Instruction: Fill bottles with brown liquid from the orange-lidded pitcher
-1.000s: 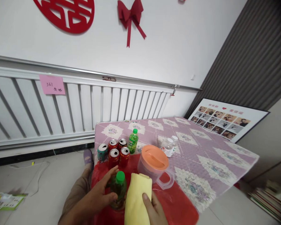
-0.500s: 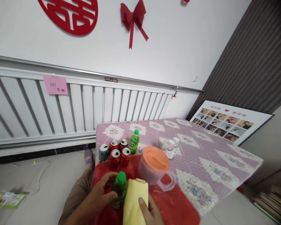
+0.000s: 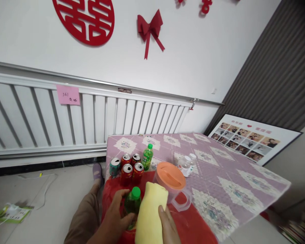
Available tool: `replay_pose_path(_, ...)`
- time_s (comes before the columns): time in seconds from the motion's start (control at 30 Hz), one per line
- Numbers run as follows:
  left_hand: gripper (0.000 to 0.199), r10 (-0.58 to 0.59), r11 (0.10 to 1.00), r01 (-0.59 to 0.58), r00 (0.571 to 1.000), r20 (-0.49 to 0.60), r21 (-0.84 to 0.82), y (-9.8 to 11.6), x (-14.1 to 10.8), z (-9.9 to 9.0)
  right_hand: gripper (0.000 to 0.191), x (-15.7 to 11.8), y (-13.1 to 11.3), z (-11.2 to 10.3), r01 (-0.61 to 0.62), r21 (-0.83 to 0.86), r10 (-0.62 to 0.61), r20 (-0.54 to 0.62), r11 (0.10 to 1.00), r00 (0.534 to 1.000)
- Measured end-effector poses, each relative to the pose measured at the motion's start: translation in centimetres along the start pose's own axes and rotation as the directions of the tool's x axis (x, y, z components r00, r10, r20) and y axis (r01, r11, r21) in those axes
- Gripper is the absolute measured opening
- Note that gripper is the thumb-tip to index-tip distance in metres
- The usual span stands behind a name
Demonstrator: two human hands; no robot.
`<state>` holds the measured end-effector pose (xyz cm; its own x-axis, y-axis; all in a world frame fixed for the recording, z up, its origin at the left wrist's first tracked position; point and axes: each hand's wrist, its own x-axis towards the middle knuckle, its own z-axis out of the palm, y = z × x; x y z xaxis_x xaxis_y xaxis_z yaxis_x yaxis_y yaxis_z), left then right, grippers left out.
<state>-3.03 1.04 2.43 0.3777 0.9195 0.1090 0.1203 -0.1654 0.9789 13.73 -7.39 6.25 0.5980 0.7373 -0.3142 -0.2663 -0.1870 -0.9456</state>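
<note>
A green-capped bottle (image 3: 134, 200) stands on the red mat (image 3: 193, 222) near the front. My left hand (image 3: 117, 217) curves around its left side, thumb and fingers apart; whether they touch the bottle is hard to tell. Just right of it, my right hand (image 3: 167, 223) grips a folded yellow cloth (image 3: 152, 213) by its right side. Behind the cloth is a clear pitcher with an orange lid (image 3: 170, 175), its handle toward the right.
Several opened cans (image 3: 127, 171) are grouped at the table's left. Beside them stands a green drink bottle (image 3: 147, 157). Two white-capped bottles (image 3: 185, 166) stand behind the pitcher on the patterned tablecloth (image 3: 213, 206). A radiator (image 3: 122, 115) lines the wall.
The yellow cloth has risen slightly and shifted right with my right hand, now overlapping the pitcher. The fingers of my left hand look a little more spread. The view has shifted slightly.
</note>
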Motion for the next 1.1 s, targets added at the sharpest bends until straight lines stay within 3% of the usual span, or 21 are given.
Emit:
replay_pose_path(0.13,0.062,0.014,1.000,-0.014,0.995,0.095,-0.005,0.7,0.7,-1.1,0.075,0.2,1.1,0.7,0.078,-0.041,-0.073,0.110,0.996,0.991)
replay_pose_path(0.3,0.065,0.044,0.999,-0.035,0.973,0.225,-0.040,0.7,1.5,-2.6,0.074,1.3,4.2,-0.6,0.125,-0.117,-0.120,0.052,0.985,0.991)
replay_pose_path(0.37,0.070,0.024,0.999,-0.016,0.975,0.222,-0.037,0.8,1.4,-2.7,0.076,1.3,4.4,-1.1,0.101,-0.081,-0.098,0.044,0.992,0.994)
replay_pose_path(0.53,0.083,-0.029,0.999,0.026,0.998,0.054,0.041,1.8,0.8,-1.3,0.078,0.4,1.4,-1.0,0.107,-0.029,-0.105,0.065,0.994,0.992)
replay_pose_path(0.67,0.066,0.006,0.997,-0.008,0.999,0.033,0.077,2.2,0.8,-0.2,0.074,0.0,-1.0,-0.1,0.086,0.017,-0.087,0.173,0.996,0.981)
replay_pose_path(0.8,0.061,0.013,0.999,-0.018,0.996,0.090,0.046,2.3,1.2,-0.4,0.068,0.6,0.0,0.6,0.089,0.014,-0.089,0.240,0.996,0.967)
replay_pose_path(0.9,0.061,0.002,0.999,-0.008,0.991,0.137,0.041,2.6,1.5,-1.4,0.067,1.3,2.4,0.4,0.122,-0.013,-0.118,0.179,0.992,0.977)
replay_pose_path(1.0,0.058,0.021,1.000,-0.018,0.967,0.252,-0.016,3.0,1.9,-2.6,0.065,1.6,4.4,-0.2,0.153,-0.003,-0.151,0.120,0.988,0.981)
replay_pose_path(1.1,0.068,0.012,0.999,0.001,0.944,0.330,-0.040,3.0,2.0,-3.2,0.065,1.4,4.0,-0.6,0.138,0.028,-0.140,0.102,0.990,0.985)
